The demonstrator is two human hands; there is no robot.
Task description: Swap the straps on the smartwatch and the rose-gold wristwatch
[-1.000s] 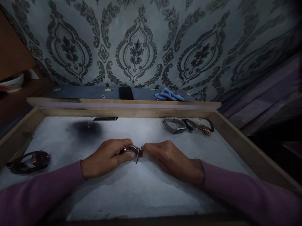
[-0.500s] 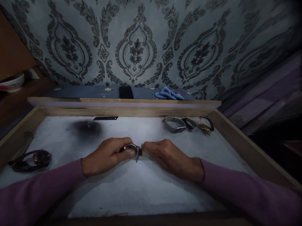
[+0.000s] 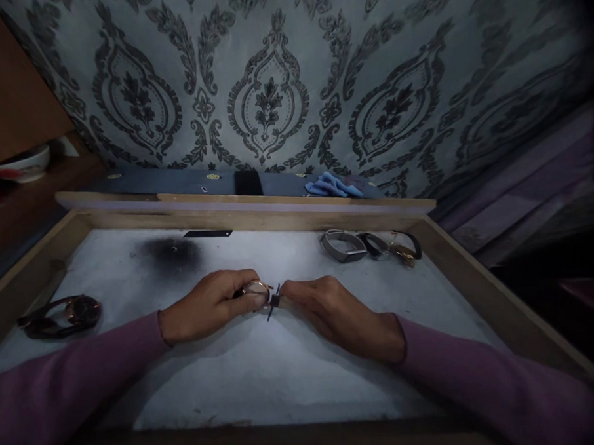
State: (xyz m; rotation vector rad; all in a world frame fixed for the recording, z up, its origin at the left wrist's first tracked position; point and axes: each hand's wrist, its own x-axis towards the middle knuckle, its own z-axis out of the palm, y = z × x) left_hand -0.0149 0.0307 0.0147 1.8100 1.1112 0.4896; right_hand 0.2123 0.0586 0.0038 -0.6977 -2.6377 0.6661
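Note:
Over the middle of the white drawer bottom, my left hand (image 3: 215, 306) pinches a round wristwatch (image 3: 256, 289) with a gold-coloured rim. Its glass catches the light, and the thumb lies across the lower edge. Just right of it, my right hand (image 3: 330, 306) is closed on a short dark watch strap (image 3: 275, 301). Across the strap's end runs a thin dark bar, slanting up to the right. A narrow gap shows between watch case and strap. Most of the strap is hidden by the right fingers.
Another dark wristwatch (image 3: 83, 312) lies at the left. A grey band (image 3: 344, 245) and several other bands or watches rest at the back right. Wooden walls (image 3: 218, 213) edge the shallow drawer. A flat black strip (image 3: 207, 233) and a blue cloth (image 3: 333, 185) are at the back.
The watch case has tipped and shifted slightly left, its glass now bright. A gap has opened between it and the strap in my right hand.

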